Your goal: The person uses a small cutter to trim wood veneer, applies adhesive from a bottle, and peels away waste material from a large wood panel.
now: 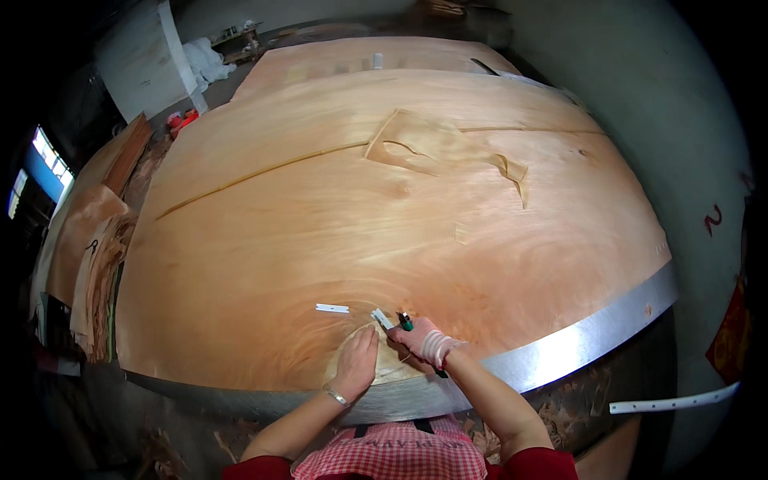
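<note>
My left hand (358, 362) is bare, with a bracelet at the wrist. It lies flat, fingers stretched forward, on a pale piece of veneer (390, 370) near the front edge of a broad wood veneer sheet (264, 264). Just right of it, my right hand (422, 339) wears a striped pink and white glove and is closed around a slim tool with a green and black handle (406, 322). The tool's working end cannot be made out. A short white strip (382, 319) sits at the gloved fingertips. Another white strip (332, 308) lies farther left on the sheet.
A metal strip (576, 352) borders the front edge. Loose veneer scraps (408, 144) and a long thin strip (264, 178) lie farther back. Stacked veneer (104, 280) stands at left, a wall (640, 104) at right. A perforated white strip (672, 402) hangs at lower right.
</note>
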